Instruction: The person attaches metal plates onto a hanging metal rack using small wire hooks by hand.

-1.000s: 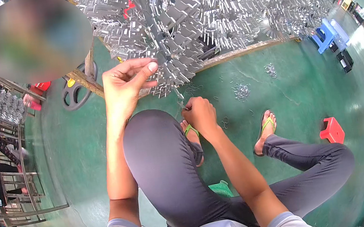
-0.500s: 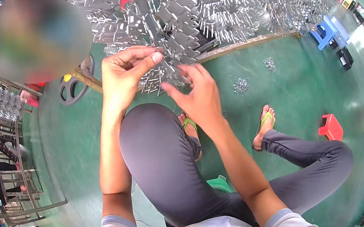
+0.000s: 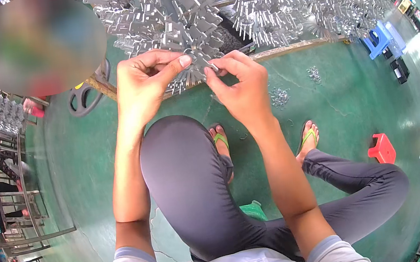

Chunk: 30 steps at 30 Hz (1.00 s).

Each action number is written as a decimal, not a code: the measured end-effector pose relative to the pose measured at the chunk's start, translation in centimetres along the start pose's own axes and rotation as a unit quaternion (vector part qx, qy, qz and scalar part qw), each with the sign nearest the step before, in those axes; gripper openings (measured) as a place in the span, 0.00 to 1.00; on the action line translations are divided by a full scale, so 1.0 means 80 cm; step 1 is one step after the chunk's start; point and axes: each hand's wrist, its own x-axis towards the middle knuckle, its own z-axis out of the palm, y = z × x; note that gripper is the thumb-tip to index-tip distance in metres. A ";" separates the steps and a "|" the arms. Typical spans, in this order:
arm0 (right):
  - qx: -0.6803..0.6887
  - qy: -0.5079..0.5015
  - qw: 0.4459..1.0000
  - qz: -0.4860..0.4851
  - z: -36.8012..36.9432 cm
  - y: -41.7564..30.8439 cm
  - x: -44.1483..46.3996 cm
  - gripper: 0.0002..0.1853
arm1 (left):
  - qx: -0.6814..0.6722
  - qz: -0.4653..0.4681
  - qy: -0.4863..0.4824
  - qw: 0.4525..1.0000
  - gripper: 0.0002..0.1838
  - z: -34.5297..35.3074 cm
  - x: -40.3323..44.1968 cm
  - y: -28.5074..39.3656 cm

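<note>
My left hand [image 3: 141,87] is closed, with thumb and forefinger pinched together at the lower end of a hanging string of grey metal plates [image 3: 173,32]. What sits between those fingertips is too small to make out. Just to the right, my right hand [image 3: 243,87] pinches a small grey metal plate [image 3: 215,69] between thumb and forefinger, at the edge of the same string. Thin prongs of the lowest plates [image 3: 181,84] show below my left fingertips.
More strings of metal plates [image 3: 284,7] hang at the right, behind a wooden bar [image 3: 289,49]. Small metal bits [image 3: 280,98] lie in piles on the green floor [image 3: 97,161]. A red stool [image 3: 381,149] and a blue stool [image 3: 379,41] stand to the right.
My right hand has moved up and to the right, and its fingers have closed on a plate. The hanging string has shifted; my left hand stays nearly in place.
</note>
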 end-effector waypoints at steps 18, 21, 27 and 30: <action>-0.133 -0.109 0.982 -0.075 -0.025 -0.049 0.028 0.15 | 0.005 0.011 0.040 0.999 0.08 0.010 -0.001 0.002; -0.144 -0.063 0.982 -0.109 -0.023 -0.075 0.057 0.16 | -0.019 0.031 0.029 0.999 0.07 0.007 0.000 0.000; -0.207 -0.030 0.975 -0.074 0.003 -0.092 0.091 0.15 | -0.031 0.036 0.047 0.998 0.05 0.014 0.000 0.010; -0.190 -0.061 0.980 -0.011 -0.001 -0.091 0.103 0.15 | -0.054 0.031 0.031 0.998 0.05 0.016 0.001 0.012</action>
